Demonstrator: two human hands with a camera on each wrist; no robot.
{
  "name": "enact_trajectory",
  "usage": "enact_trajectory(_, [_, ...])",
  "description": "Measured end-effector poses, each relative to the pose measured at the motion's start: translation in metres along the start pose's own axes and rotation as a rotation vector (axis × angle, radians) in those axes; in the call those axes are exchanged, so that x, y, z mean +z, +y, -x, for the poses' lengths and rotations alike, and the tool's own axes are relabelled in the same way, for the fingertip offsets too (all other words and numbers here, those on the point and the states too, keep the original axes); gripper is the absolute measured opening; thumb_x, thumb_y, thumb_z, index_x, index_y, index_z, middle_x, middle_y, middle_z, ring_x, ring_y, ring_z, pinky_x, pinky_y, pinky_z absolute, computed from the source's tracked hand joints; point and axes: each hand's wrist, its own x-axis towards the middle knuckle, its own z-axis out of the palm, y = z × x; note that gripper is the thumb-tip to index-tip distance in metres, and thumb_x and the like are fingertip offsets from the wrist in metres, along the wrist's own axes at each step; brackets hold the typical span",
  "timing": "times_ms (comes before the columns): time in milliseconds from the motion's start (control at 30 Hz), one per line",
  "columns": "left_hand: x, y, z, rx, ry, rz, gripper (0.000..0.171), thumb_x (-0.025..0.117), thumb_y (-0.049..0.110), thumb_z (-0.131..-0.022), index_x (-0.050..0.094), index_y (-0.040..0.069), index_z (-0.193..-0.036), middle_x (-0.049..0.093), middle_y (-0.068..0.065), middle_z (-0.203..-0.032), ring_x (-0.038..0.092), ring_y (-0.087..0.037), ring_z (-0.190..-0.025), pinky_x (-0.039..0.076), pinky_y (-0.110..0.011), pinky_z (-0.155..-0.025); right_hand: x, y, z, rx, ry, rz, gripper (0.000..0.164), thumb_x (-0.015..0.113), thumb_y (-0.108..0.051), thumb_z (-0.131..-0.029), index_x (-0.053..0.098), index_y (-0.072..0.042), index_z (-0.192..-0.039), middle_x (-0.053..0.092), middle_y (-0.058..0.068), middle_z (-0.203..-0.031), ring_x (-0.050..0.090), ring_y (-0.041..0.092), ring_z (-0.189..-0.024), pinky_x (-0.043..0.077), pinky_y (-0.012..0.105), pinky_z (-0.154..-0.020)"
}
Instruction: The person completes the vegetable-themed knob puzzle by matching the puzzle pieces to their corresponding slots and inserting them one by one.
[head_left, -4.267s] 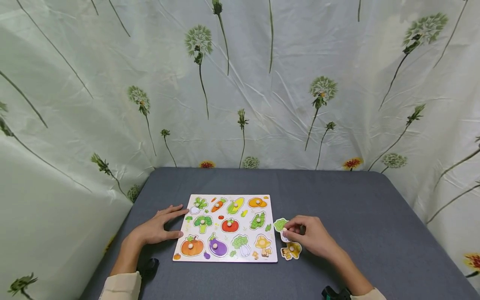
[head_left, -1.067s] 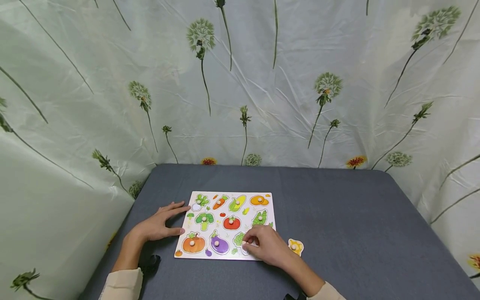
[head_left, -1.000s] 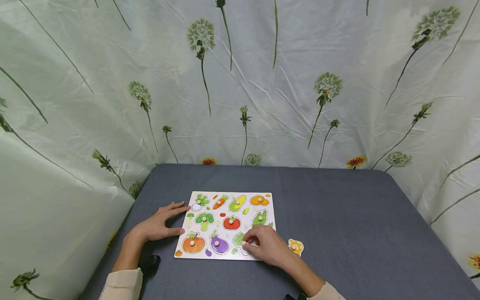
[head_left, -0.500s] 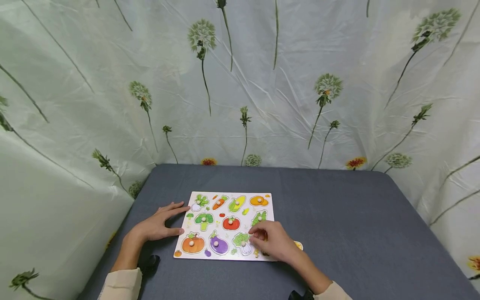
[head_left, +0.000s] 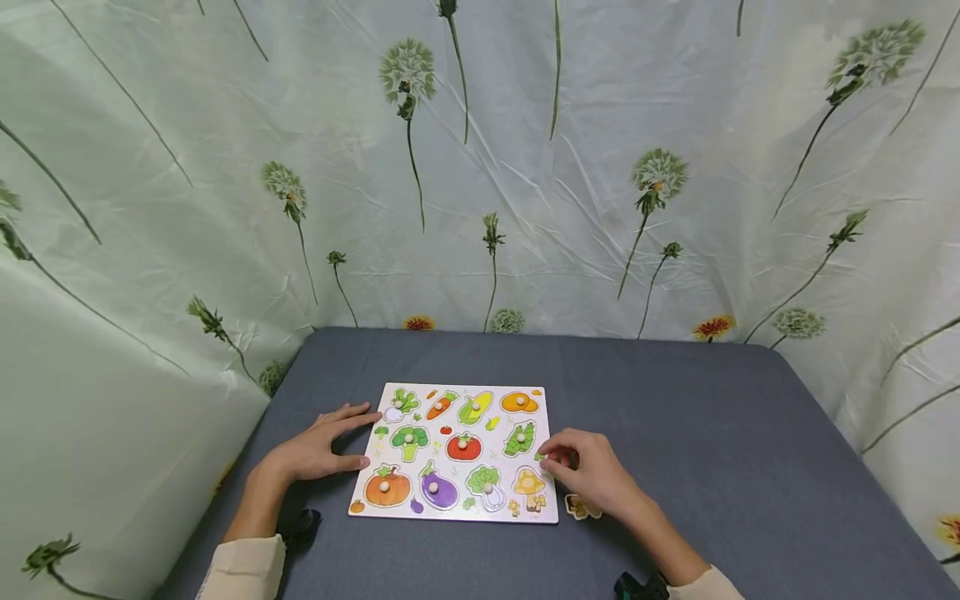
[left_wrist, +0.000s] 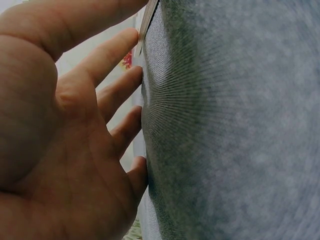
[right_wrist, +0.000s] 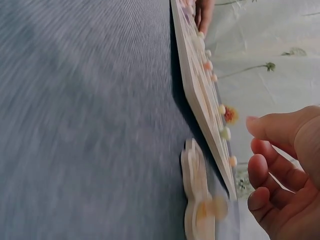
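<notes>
A white wooden knob puzzle board point(head_left: 468, 508) with vegetable pictures lies on the table. My left hand point(head_left: 311, 454) rests at its left edge, fingers spread; the left wrist view shows straight fingers point(left_wrist: 117, 95) touching that side. The bok choy piece point(head_left: 486, 486) sits in the board's bottom row, beside the printed mushroom spot point(head_left: 529, 487). My right hand point(head_left: 592, 471) hovers at the board's right edge, loosely bent with nothing in it; thumb and fingers stand apart in the right wrist view. Below it lies the mushroom piece point(head_left: 582, 507), partly hidden by the hand, its knob point(right_wrist: 215, 207) upward.
Other knobbed pieces, such as the tomato point(head_left: 463, 448), eggplant point(head_left: 438, 492) and pumpkin point(head_left: 387, 487), sit in the board. Grey cloth covers the table point(head_left: 697, 433). A flower-printed curtain point(head_left: 525, 208) hangs behind and at the sides.
My right hand carried the bok choy piece from the table onto the board, let it go, and moved right toward the mushroom piece. The left hand stayed at the board's left edge.
</notes>
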Motion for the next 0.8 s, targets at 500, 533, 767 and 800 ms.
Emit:
enact_trajectory(500, [0.001, 0.000, -0.001, -0.018, -0.005, -0.002, 0.081, 0.079, 0.047, -0.086, 0.047, 0.020, -0.156, 0.030, -0.022, -0.167, 0.012, -0.055, -0.155, 0.004, -0.078, -0.118, -0.020, 0.018, 0.021, 0.009, 0.058, 0.066, 0.007, 0.082, -0.017, -0.088, 0.078, -0.017, -0.094, 0.063, -0.012, -0.079, 0.051, -0.001, -0.067, 0.044, 0.020, -0.057])
enact_trajectory(533, [0.001, 0.000, -0.001, -0.016, -0.004, 0.000, 0.081, 0.079, 0.047, -0.086, 0.048, 0.020, -0.156, 0.030, -0.022, -0.167, 0.012, -0.055, -0.155, 0.004, -0.078, -0.118, -0.021, 0.019, 0.022, 0.013, 0.059, 0.064, 0.007, 0.083, -0.018, -0.088, 0.078, -0.018, -0.094, 0.063, -0.012, -0.079, 0.051, -0.001, -0.067, 0.044, 0.020, -0.057])
enact_trajectory(767, [0.001, 0.001, -0.001, -0.017, -0.004, -0.003, 0.081, 0.079, 0.047, -0.086, 0.048, 0.019, -0.156, 0.030, -0.022, -0.167, 0.011, -0.055, -0.155, 0.004, -0.078, -0.118, -0.022, 0.023, 0.031, 0.051, 0.055, 0.061, 0.010, 0.085, -0.018, -0.085, 0.077, -0.020, -0.090, 0.060, -0.013, -0.077, 0.051, -0.001, -0.065, 0.045, 0.020, -0.057])
enact_trajectory(800, [0.001, 0.001, -0.001, -0.016, -0.004, -0.005, 0.081, 0.079, 0.046, -0.086, 0.048, 0.019, -0.156, 0.030, -0.023, -0.167, 0.012, -0.056, -0.154, 0.004, -0.078, -0.117, -0.022, 0.024, 0.032, 0.053, 0.059, 0.063, 0.011, 0.086, -0.019, -0.084, 0.076, -0.020, -0.089, 0.060, -0.013, -0.076, 0.051, -0.001, -0.064, 0.045, 0.020, -0.057])
